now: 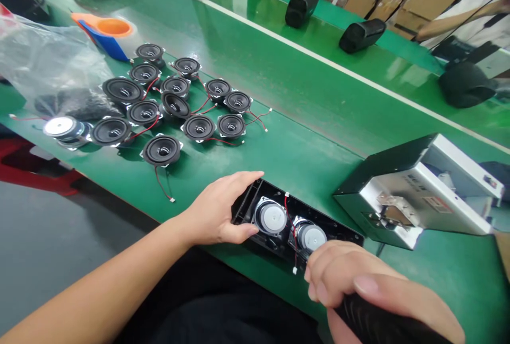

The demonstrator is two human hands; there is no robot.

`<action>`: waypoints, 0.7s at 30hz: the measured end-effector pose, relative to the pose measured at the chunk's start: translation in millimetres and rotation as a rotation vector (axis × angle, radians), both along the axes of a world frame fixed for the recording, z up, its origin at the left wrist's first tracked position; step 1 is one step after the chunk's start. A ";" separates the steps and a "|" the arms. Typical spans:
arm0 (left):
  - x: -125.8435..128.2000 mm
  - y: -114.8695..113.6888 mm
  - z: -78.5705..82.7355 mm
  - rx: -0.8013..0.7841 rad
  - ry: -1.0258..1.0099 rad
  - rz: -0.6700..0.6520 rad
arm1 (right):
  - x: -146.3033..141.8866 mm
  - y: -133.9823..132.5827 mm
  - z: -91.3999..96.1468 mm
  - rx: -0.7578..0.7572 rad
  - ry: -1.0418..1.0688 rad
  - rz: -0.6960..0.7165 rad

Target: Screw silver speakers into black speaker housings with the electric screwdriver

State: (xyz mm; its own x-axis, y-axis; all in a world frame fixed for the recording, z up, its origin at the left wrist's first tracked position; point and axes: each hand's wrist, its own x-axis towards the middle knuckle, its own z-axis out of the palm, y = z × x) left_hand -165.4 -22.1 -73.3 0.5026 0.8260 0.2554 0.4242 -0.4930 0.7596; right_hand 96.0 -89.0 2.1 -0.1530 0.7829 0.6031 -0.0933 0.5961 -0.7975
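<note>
A black plastic speaker housing (342,231) lies at the near edge of the green bench, with two round speaker drivers (271,217) seated in it, magnets up, trailing red and black wires. My left hand (217,208) grips the housing's left end, thumb beside the left driver. My right hand (370,285) is wrapped round the black ribbed handle of a tool (382,322) held over the housing's right end; the tool's tip is hidden.
Several loose speaker drivers (161,150) with red wires lie at the left. Behind them are a clear plastic bag (43,62) and an orange and blue tape dispenser (107,33). A metal box device (418,195) stands at the right. Black speaker shells (302,6) ride the far conveyor.
</note>
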 end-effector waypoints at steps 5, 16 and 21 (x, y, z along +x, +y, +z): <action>-0.8 -1.0 -0.2 -0.016 0.002 0.001 | -16.8 -2.8 6.2 -0.059 0.053 -0.095; -0.6 -3.2 2.1 -0.034 0.022 0.025 | -29.7 -19.0 -11.2 -0.057 0.066 -0.403; -4.7 -4.3 3.5 -0.080 0.066 0.043 | -25.4 -9.7 -1.0 -0.169 0.200 -0.341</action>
State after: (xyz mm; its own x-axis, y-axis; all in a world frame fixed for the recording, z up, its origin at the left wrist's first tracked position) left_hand -170.1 -26.4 -69.8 0.4799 0.8635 0.1552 0.4938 -0.4121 0.7658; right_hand 70.6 -98.7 1.0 0.2386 0.8589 0.4531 -0.0759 0.4817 -0.8731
